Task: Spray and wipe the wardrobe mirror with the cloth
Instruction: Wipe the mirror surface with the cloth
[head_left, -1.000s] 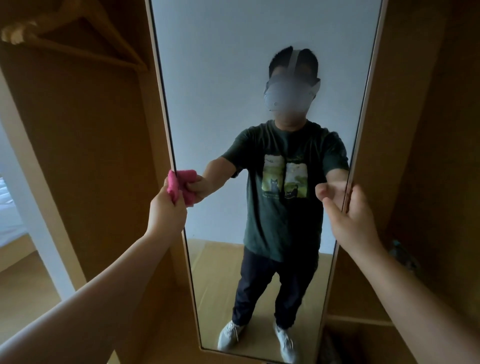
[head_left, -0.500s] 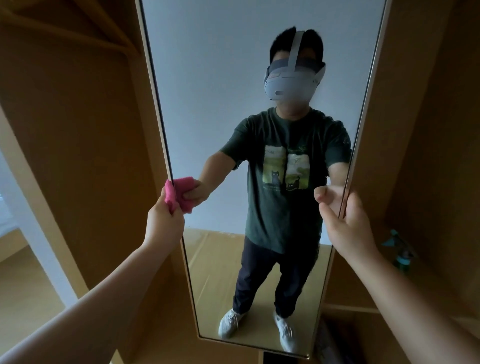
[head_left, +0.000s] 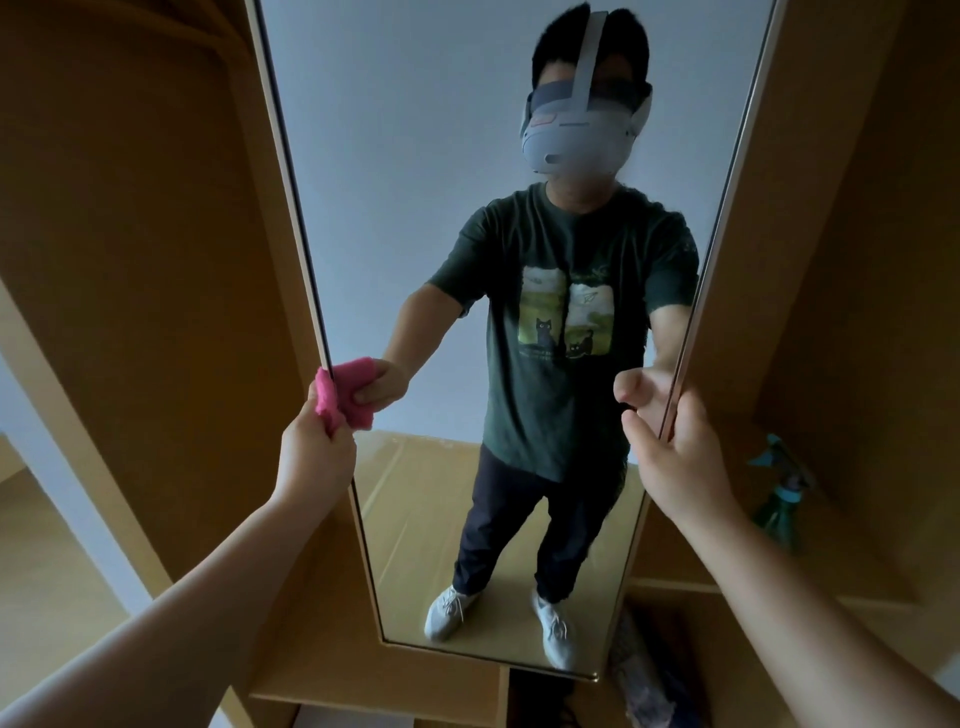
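A tall narrow wardrobe mirror (head_left: 415, 208) stands in front of me and reflects a person with a headset. My left hand (head_left: 317, 457) is closed around a bunched pink cloth (head_left: 327, 397), pressed against the mirror's left edge at mid height. My right hand (head_left: 680, 457) grips the mirror's right edge, fingers wrapped round it. A teal spray bottle (head_left: 779, 499) stands on a wardrobe shelf to the right, apart from both hands.
Wooden wardrobe panels (head_left: 145, 260) flank the mirror on both sides. A shelf (head_left: 857, 571) on the right carries the bottle. Below the mirror is a dark open compartment (head_left: 550, 696). A white post (head_left: 57, 457) and pale floor lie at the left.
The view has tilted down and closer to the mirror. My left hand with the cloth has slid slightly down the left edge. My right hand keeps its hold on the right edge.
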